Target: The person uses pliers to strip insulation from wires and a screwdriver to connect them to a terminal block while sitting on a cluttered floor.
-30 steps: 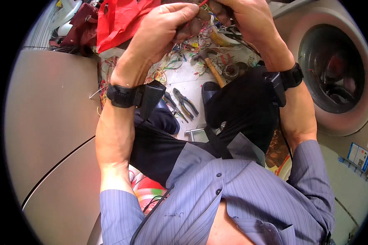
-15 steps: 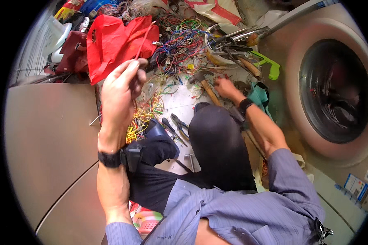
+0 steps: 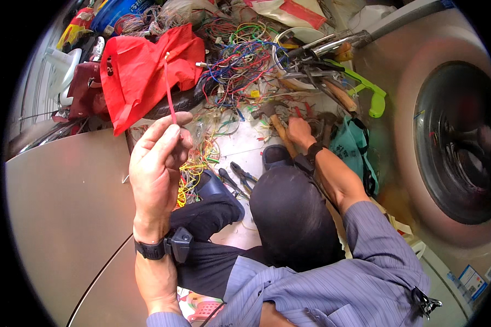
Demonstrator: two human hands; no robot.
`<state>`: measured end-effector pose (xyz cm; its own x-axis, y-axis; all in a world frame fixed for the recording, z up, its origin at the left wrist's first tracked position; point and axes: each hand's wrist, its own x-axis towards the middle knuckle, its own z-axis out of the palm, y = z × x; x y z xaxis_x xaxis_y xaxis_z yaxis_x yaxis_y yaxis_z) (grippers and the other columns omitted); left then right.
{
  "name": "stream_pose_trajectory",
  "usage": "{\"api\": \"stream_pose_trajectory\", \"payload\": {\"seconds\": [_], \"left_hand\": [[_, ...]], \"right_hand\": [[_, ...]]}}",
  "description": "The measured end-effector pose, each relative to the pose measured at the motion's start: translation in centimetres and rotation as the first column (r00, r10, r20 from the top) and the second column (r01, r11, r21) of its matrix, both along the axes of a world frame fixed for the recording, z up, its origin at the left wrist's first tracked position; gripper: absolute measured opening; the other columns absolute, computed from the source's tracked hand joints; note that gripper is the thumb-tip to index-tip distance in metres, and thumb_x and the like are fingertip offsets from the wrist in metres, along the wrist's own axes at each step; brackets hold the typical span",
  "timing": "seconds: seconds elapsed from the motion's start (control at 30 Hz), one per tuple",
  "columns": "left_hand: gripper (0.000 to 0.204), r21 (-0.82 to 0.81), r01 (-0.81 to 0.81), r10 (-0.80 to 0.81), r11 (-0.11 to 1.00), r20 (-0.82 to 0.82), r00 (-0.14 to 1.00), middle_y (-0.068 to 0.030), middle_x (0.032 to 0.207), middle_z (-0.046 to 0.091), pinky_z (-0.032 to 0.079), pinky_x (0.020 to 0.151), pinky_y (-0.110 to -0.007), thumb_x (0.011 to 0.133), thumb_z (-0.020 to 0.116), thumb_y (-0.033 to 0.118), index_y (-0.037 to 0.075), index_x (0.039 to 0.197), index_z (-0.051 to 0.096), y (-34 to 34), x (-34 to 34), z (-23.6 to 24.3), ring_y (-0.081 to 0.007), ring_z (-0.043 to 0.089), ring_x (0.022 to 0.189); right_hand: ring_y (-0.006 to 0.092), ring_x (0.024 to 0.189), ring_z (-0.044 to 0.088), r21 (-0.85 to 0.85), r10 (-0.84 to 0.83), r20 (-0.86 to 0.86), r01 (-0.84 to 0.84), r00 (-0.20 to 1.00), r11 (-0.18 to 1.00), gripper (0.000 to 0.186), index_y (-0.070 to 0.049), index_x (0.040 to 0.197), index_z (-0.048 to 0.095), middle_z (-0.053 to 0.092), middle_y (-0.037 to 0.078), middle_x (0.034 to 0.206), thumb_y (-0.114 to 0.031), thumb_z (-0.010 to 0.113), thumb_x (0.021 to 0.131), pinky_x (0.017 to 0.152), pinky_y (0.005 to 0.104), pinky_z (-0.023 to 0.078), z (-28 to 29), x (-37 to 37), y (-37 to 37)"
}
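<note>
Raised at the left, my left hand point(image 3: 161, 144) pinches a thin red wire point(image 3: 170, 95) between thumb and fingers. The wire stands nearly upright, its pale tip in front of a red cloth bag point(image 3: 147, 68). Down by the floor on the right, my right hand point(image 3: 299, 132) has its fingers curled; whatever they grip is hidden. Small red pieces show just beyond its fingertips. Close to its left side lies a hammer point(image 3: 279, 126) with a wooden handle. Pliers point(image 3: 242, 173) and a dark-handled tool point(image 3: 230, 181) rest on the floor between my feet.
A big tangle of coloured wires point(image 3: 243, 68) covers the floor ahead. Behind it, a tub point(image 3: 297, 38) holds tools, with a green-handled tool point(image 3: 375, 101) beside it. A round-doored washing machine point(image 3: 458, 141) stands right, near a teal bag point(image 3: 352, 144). A grey panel point(image 3: 71, 191) borders the left.
My left hand has moved slightly down, and the red wire has swung from leaning right to nearly upright. My right hand stays by the hammer, a little lower in the picture. The view has shifted.
</note>
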<state>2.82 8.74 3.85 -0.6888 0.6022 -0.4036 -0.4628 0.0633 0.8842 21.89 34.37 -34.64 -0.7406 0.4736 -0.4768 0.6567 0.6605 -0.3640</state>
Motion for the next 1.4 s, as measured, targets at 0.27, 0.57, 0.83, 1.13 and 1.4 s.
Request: {"api": "stream_pose_trajectory", "payload": {"seconds": [0.27,0.57,0.83,1.13,1.4], "left_hand": [[0.020,-0.088,0.084,-0.089,0.993,-0.056,0.994,-0.0018,0.083,0.064,0.038,0.063,-0.018,0.098,0.062,0.009,-0.001,0.115,0.066,-0.1,0.4,0.4,-0.0046,0.053,0.072],[0.023,-0.099,0.021,-0.030,0.995,-0.092,0.995,0.0000,0.083,0.067,0.037,0.061,-0.018,0.097,0.064,0.013,0.001,0.116,0.068,0.2,0.3,0.6,-0.0027,0.049,0.067],[0.027,-0.024,0.167,-0.167,0.986,0.006,0.986,-0.0041,0.087,0.071,0.038,0.061,-0.019,0.100,0.059,0.015,-0.003,0.120,0.066,0.9,-0.3,0.9,-0.0025,0.046,0.067],[0.014,0.261,0.237,-0.282,0.936,0.151,0.947,-0.0144,0.087,0.071,0.033,0.049,-0.018,0.098,0.063,0.010,0.000,0.107,0.060,1.4,3.3,1.1,-0.0048,0.045,0.054],[0.012,0.254,0.208,-0.284,0.944,0.309,0.908,-0.0141,0.085,0.071,0.038,0.045,-0.015,0.099,0.062,0.010,-0.001,0.103,0.065,-2.6,9.8,1.2,-0.0070,0.053,0.057]], "right_hand": [[0.0478,0.099,0.065,-0.038,0.067,0.085,-0.064,0.994,0.997,0.026,0.001,0.103,0.066,0.068,0.028,0.105,-0.013,0.053,0.085,0.086,0.0549,0.052,-0.3,-0.6,0.8],[0.0432,0.097,0.065,-0.246,0.148,0.069,-0.127,0.987,0.961,0.044,0.006,0.107,0.065,0.067,0.029,0.105,-0.026,0.066,0.077,0.082,0.0488,0.052,1.1,-0.3,1.6],[0.0410,0.109,0.061,-0.367,-0.252,0.070,0.260,0.965,0.893,0.046,0.008,0.116,0.062,0.065,0.028,0.115,-0.024,0.059,0.083,0.093,0.0457,0.047,9.9,2.1,1.4],[0.0326,0.087,0.063,-0.339,-0.143,-0.371,0.010,0.918,0.941,0.038,0.002,0.112,0.059,0.065,0.020,0.091,-0.031,0.057,0.094,0.079,0.0441,0.048,21.0,-0.5,2.9],[0.0166,0.078,0.058,-0.397,-0.258,-0.703,-0.066,0.663,0.915,0.030,0.001,0.116,0.065,0.064,0.010,0.088,-0.024,0.061,0.099,0.074,0.0332,0.049,33.4,4.2,-3.8]]}}
